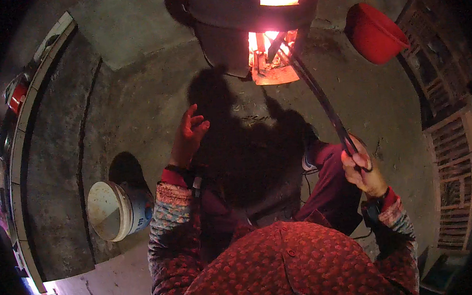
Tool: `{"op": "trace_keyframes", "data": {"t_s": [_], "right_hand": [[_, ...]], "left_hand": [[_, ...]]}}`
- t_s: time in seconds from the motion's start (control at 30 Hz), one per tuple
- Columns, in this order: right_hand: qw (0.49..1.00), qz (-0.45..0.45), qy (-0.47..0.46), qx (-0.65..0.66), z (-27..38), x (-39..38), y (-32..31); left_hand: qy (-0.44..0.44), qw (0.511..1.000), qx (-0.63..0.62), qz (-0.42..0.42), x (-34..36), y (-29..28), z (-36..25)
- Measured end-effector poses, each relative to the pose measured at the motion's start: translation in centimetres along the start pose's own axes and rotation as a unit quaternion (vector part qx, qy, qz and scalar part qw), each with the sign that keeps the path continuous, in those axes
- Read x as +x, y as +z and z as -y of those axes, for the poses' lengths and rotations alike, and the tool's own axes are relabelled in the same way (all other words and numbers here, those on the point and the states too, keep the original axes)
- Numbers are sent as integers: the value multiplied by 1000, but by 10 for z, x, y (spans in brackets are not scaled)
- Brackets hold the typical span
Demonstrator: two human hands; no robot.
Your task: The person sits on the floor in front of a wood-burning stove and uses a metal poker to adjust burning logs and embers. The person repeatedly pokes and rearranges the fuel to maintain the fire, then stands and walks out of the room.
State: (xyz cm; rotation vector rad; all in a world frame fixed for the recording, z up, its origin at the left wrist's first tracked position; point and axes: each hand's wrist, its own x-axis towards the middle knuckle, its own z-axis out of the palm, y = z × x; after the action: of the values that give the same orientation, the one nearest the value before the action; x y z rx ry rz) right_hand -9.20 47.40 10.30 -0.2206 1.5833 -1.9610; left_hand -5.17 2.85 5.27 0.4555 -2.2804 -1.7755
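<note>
My right hand (pixel 366 171) is closed around the handle end of long dark fire tongs (pixel 322 94). The tongs slant up and left, and their far end reaches into the lower opening of a dark round stove (pixel 220 47). Bright flames and glowing pieces of firewood (pixel 272 60) show in that opening, where the glare hides the exact tips of the tongs. Nothing is in my left hand (pixel 189 137), which is raised over the floor below the stove with its fingers apart. A second opening, higher on the stove, also glows.
A red plastic basin (pixel 378 35) is to the right of the stove. On the left stands a pale bucket (pixel 122 211), near a counter with a tiled edge (pixel 18 161). Slatted wooden frames (pixel 455 180) line the right side. My knees are below the stove.
</note>
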Motion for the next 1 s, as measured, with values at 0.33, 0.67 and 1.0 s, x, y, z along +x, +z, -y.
{"op": "trace_keyframes", "data": {"t_s": [0.33,0.67,1.0], "right_hand": [[995,-22,-12,96,-2,145,16],[996,-23,0,88,-3,245,11],[997,-59,-6,40,1,238,0]], "left_hand": [[76,997,13,6,6,0,10],[36,999,-23,21,4,-1,7],[59,997,-42,39,6,-5,8]]}}
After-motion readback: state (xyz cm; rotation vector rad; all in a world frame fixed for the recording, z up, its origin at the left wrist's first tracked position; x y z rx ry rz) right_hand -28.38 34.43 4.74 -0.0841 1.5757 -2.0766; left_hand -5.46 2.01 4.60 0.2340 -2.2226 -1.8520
